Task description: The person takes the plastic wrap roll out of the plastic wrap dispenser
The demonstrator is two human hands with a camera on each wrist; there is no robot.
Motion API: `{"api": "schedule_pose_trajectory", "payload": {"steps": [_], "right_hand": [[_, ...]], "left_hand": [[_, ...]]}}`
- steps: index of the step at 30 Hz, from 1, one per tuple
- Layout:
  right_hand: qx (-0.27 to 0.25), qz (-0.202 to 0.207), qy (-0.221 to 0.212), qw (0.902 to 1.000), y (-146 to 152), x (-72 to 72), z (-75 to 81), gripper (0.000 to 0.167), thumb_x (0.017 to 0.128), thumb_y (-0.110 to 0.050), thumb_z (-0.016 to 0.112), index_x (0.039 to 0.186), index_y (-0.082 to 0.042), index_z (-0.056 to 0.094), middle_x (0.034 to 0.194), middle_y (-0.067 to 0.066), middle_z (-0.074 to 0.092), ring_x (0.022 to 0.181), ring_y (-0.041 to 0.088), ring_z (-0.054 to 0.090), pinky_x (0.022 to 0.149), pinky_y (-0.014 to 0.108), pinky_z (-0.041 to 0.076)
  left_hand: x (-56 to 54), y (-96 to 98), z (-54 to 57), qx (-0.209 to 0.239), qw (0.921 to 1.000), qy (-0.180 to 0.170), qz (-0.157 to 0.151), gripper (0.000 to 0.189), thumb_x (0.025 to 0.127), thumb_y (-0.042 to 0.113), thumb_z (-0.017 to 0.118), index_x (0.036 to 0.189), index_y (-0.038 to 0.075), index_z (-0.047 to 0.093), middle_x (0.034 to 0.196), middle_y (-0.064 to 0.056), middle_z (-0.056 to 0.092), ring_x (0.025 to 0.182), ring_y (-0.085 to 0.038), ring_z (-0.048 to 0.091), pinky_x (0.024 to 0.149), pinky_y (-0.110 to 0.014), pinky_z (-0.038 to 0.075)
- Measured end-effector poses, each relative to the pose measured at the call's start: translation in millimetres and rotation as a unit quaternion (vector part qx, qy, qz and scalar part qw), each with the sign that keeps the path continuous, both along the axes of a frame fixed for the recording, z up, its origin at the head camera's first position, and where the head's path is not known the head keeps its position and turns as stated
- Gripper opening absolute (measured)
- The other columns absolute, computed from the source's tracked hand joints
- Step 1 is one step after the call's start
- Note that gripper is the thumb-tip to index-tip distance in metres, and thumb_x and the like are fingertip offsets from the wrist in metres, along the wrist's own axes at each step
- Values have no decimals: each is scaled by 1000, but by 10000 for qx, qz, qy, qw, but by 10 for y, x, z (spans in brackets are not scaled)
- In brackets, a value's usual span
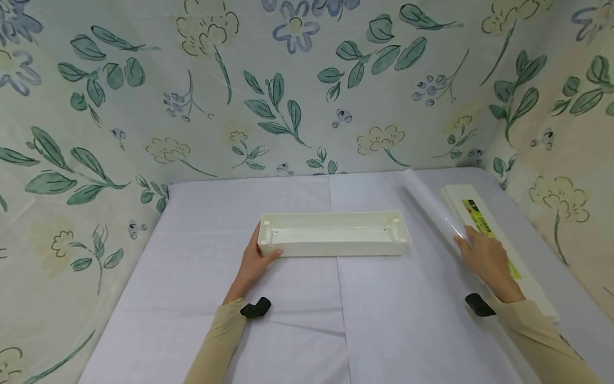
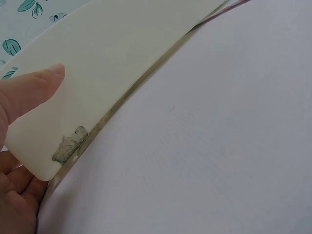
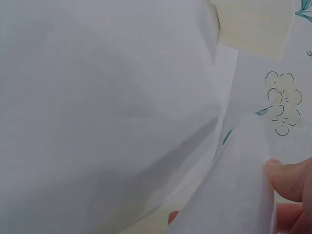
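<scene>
A long cream-white plastic box (image 1: 331,249) lies crosswise on the table, its hollow side up. My left hand (image 1: 250,266) grips its left end, with the thumb on the near wall. In the left wrist view the thumb presses the box's smooth wall (image 2: 122,53), and the other fingers are around the end, above a grey patch (image 2: 70,145). On the right, my right hand (image 1: 489,261) holds the near part of a roll of clear plastic film (image 1: 429,200), which slants away to the back. In the right wrist view, thumb and fingers hold the whitish roll (image 3: 234,180).
A long white plastic piece (image 1: 458,194) with a yellow-green label (image 1: 479,218) lies along the right side, partly under my right arm. White cloth (image 1: 216,213) covers the table. Flower-patterned fabric (image 1: 288,80) hangs behind and at both sides.
</scene>
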State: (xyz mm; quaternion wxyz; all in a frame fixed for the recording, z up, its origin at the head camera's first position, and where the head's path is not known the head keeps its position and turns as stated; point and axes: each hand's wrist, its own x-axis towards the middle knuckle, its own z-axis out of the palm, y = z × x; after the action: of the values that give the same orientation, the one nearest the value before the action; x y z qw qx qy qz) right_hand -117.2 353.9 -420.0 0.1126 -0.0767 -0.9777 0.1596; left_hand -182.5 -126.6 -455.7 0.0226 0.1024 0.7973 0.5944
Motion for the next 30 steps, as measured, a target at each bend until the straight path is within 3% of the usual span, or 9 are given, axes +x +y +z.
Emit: {"api": "schedule_pose_trajectory", "payload": {"steps": [7,15,26,30], "right_hand": [[-3,-82,-237,9997,-6,2,22,51,94,-18,54,128,17,42,106,43,51,70,41,52,51,41,41],[167,-125,-160,9997,30,-7,13,47,93,-17,54,124,18,45,109,46,50,75,51,54,57,54,42],[422,-274,89,9987,127,-12,-36,40,91,-14,57,115,16,47,96,43,53,66,46,52,54,51,39],[422,-279,91,9987,145,-11,-35,41,90,-12,58,115,17,47,100,43,53,69,47,52,56,53,39]], "left_hand": [[-1,-8,-22,-48,10000,24,-1,92,82,8,71,152,8,11,152,-20,28,135,-38,36,110,-51,28],[-9,6,-30,24,10000,33,-47,91,82,8,71,151,8,11,151,-21,31,133,-39,38,110,-51,29],[-3,6,-21,-64,10000,33,12,91,82,9,70,151,8,12,152,-19,30,133,-38,39,109,-51,30],[-3,7,-10,-80,10000,-19,24,91,83,9,70,151,8,11,153,-19,28,135,-38,36,111,-50,28]]}}
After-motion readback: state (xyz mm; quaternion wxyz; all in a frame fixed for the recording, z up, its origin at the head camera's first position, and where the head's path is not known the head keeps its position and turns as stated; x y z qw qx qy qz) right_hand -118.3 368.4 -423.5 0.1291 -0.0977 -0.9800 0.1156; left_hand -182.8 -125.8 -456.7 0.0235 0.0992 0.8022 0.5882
